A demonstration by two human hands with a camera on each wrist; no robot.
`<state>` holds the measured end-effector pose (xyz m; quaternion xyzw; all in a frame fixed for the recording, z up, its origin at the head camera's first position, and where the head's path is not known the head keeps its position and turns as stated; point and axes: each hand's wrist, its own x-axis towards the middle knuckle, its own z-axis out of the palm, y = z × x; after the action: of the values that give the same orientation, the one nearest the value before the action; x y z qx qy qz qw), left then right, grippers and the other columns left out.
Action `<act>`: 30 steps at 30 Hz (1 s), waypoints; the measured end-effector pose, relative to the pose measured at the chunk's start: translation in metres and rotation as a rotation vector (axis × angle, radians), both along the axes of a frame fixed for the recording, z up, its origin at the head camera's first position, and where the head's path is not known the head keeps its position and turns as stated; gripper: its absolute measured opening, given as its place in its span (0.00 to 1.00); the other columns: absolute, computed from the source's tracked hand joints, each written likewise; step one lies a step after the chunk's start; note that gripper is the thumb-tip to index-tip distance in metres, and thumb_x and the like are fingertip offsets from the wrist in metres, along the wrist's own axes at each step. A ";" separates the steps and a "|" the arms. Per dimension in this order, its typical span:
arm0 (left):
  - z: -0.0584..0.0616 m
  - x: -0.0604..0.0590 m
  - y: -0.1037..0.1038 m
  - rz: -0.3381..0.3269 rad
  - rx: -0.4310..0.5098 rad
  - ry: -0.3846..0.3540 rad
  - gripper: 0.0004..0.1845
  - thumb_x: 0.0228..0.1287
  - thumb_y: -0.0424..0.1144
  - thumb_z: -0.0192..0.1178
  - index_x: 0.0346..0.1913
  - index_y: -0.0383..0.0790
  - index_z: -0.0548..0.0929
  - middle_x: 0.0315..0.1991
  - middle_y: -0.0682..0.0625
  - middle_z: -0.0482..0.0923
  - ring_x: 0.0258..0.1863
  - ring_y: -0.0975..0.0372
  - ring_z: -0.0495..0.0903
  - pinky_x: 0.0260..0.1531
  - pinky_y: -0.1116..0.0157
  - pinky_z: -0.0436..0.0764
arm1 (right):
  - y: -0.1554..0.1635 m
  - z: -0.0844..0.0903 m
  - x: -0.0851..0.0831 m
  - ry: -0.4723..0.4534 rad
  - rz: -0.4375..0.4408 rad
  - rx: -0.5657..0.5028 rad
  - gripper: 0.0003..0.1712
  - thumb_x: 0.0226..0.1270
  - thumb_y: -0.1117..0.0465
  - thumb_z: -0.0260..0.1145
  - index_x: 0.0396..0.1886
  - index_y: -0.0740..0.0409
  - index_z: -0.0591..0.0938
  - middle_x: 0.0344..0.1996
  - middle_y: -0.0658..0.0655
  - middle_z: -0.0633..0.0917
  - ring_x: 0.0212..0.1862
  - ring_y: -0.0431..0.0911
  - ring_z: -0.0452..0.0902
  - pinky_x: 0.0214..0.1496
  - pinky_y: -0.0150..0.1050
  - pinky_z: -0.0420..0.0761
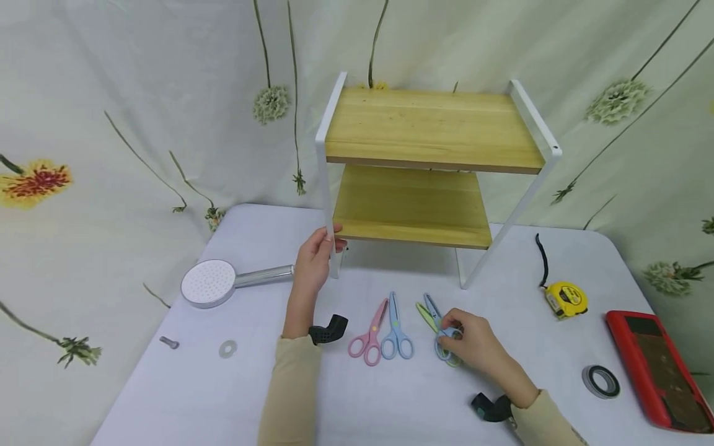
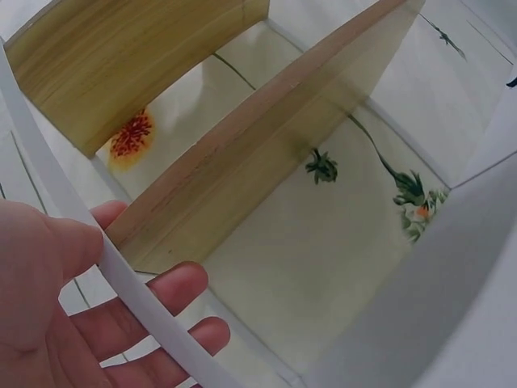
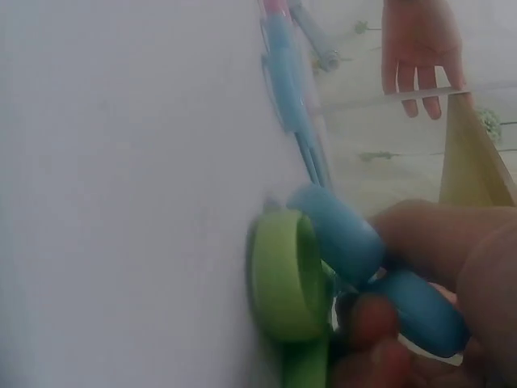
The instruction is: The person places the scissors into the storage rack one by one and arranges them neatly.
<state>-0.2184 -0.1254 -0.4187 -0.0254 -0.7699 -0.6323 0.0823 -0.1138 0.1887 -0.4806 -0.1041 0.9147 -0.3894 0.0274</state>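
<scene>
The right hand (image 1: 474, 347) curls its fingertips around the handle rings of the blue scissors (image 1: 440, 328) and the green scissors (image 1: 426, 314), which lie together flat on the surface (image 1: 401, 396); the right wrist view shows the fingers (image 3: 436, 242) pressed onto a blue ring with the green ring just beside it at 9 o'clock. Their blades point toward 11 o'clock from the hand. At 9 o'clock from them, near but apart, lies a second pair, pink scissors (image 1: 368, 337) touching light blue scissors (image 1: 396, 328).

The left hand (image 1: 315, 260) grips the white front leg of the shelf (image 1: 429, 130), thumb on one side and fingers wrapped around the other, as the left wrist view shows with the fingers (image 2: 161, 299) behind the white bar. The shelf stands upright at 12 o'clock from both hands, with two wooden boards.

At 9 o'clock from the left hand lies a shower head (image 1: 209, 283), its handle pointing toward that hand. Farther toward 7 o'clock sit a bolt (image 1: 169, 342) and a washer (image 1: 227, 349). At 2 o'clock from the right hand rests a yellow tape measure (image 1: 566, 299); at 3 o'clock a roll of tape (image 1: 600, 381), and beyond it a red case (image 1: 658, 371) at the surface's edge.
</scene>
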 end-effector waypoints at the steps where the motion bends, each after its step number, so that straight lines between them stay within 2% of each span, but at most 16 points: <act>1: 0.000 0.000 0.000 -0.001 0.005 0.003 0.17 0.81 0.35 0.45 0.63 0.37 0.80 0.47 0.31 0.84 0.48 0.49 0.82 0.54 0.54 0.76 | 0.002 0.001 0.000 -0.035 -0.007 -0.033 0.09 0.56 0.68 0.75 0.32 0.56 0.82 0.24 0.47 0.78 0.26 0.35 0.67 0.28 0.30 0.70; 5: 0.000 0.001 0.002 -0.007 0.028 0.015 0.18 0.81 0.35 0.45 0.62 0.35 0.80 0.46 0.29 0.83 0.50 0.44 0.82 0.59 0.48 0.77 | 0.007 0.004 -0.002 -0.177 -0.039 -0.210 0.07 0.60 0.67 0.72 0.35 0.64 0.82 0.19 0.49 0.76 0.17 0.36 0.69 0.20 0.31 0.72; 9: -0.002 0.002 0.003 -0.007 0.037 0.023 0.18 0.81 0.34 0.44 0.62 0.34 0.80 0.46 0.28 0.83 0.50 0.42 0.82 0.61 0.44 0.76 | 0.010 0.006 -0.004 -0.272 -0.048 -0.363 0.11 0.64 0.67 0.70 0.39 0.72 0.82 0.17 0.49 0.77 0.16 0.37 0.72 0.19 0.32 0.77; 13: -0.002 0.003 0.004 -0.002 0.043 0.028 0.18 0.81 0.33 0.45 0.62 0.33 0.80 0.45 0.28 0.83 0.50 0.42 0.83 0.62 0.45 0.77 | 0.012 0.015 -0.003 -0.335 0.012 -0.506 0.16 0.69 0.67 0.67 0.46 0.79 0.80 0.20 0.46 0.81 0.18 0.35 0.75 0.23 0.31 0.80; 15: -0.002 0.003 0.004 -0.005 0.043 0.030 0.18 0.81 0.33 0.45 0.62 0.33 0.80 0.45 0.28 0.83 0.49 0.42 0.83 0.62 0.46 0.78 | 0.012 0.024 -0.002 -0.331 0.080 -0.582 0.14 0.70 0.68 0.66 0.48 0.77 0.82 0.22 0.44 0.83 0.20 0.34 0.77 0.25 0.30 0.81; 18: -0.003 0.003 0.004 -0.006 0.030 0.026 0.18 0.81 0.34 0.44 0.62 0.34 0.79 0.46 0.29 0.83 0.50 0.43 0.83 0.62 0.47 0.78 | 0.011 0.044 -0.006 -0.282 0.266 -0.719 0.11 0.70 0.71 0.64 0.49 0.64 0.86 0.24 0.42 0.86 0.25 0.33 0.81 0.30 0.30 0.84; 21: -0.003 0.003 0.003 0.009 0.023 0.024 0.18 0.81 0.34 0.44 0.62 0.35 0.80 0.46 0.30 0.83 0.49 0.45 0.82 0.61 0.49 0.77 | 0.008 0.069 -0.015 -0.200 0.509 -0.826 0.21 0.68 0.75 0.65 0.54 0.50 0.86 0.30 0.41 0.86 0.30 0.30 0.81 0.34 0.27 0.84; 23: -0.003 0.002 0.002 0.019 0.029 0.024 0.18 0.81 0.34 0.44 0.62 0.35 0.80 0.45 0.30 0.83 0.49 0.45 0.82 0.61 0.49 0.77 | 0.004 0.090 -0.022 -0.144 0.638 -0.842 0.25 0.66 0.76 0.66 0.59 0.50 0.84 0.35 0.41 0.84 0.33 0.31 0.77 0.35 0.24 0.81; 25: -0.003 0.002 0.002 0.021 0.037 0.032 0.18 0.81 0.34 0.44 0.62 0.35 0.80 0.45 0.29 0.83 0.49 0.44 0.82 0.61 0.49 0.77 | -0.001 0.112 -0.027 -0.091 0.692 -0.820 0.27 0.64 0.77 0.67 0.60 0.50 0.84 0.37 0.42 0.82 0.34 0.34 0.73 0.33 0.24 0.78; 30: -0.002 0.002 0.002 0.004 0.039 0.050 0.18 0.81 0.34 0.44 0.62 0.34 0.79 0.45 0.29 0.82 0.49 0.43 0.82 0.61 0.48 0.77 | -0.013 0.168 -0.033 0.040 0.677 -0.734 0.27 0.62 0.77 0.69 0.56 0.48 0.86 0.40 0.44 0.81 0.37 0.40 0.69 0.27 0.30 0.73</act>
<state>-0.2165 -0.1230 -0.4208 -0.0382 -0.7552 -0.6462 0.1031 -0.1468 0.1760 -0.3128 -0.4053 0.6328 -0.6528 0.0960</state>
